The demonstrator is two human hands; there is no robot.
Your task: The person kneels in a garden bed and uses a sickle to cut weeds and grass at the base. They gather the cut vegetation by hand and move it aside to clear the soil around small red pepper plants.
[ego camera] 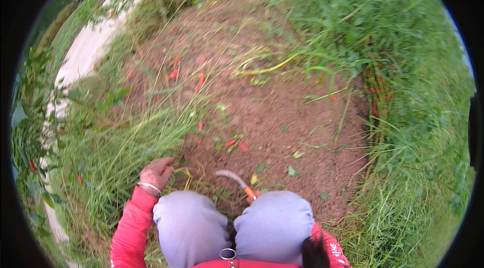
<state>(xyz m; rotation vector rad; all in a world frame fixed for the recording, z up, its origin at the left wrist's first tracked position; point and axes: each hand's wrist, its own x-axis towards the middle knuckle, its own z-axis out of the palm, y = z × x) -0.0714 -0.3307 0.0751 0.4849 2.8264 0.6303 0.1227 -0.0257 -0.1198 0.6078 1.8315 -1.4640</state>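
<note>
My left hand, with a white bangle at the wrist, is beside my left knee at the edge of a heap of pulled grass. Its thumb and fingers are apart, and I see nothing held in it. Between my knees, my right hand grips the orange handle of a sickle; the right knee hides most of that hand. The curved blade points left, just above the bare brown soil. Small red chilli peppers lie scattered on the soil ahead, among torn leaves.
Tall green grass stands along the right side, with red chillies among stems at its edge. A pale path curves along the left. Leafy plants bearing red chillies stand at the far left. A yellow-green stalk lies ahead.
</note>
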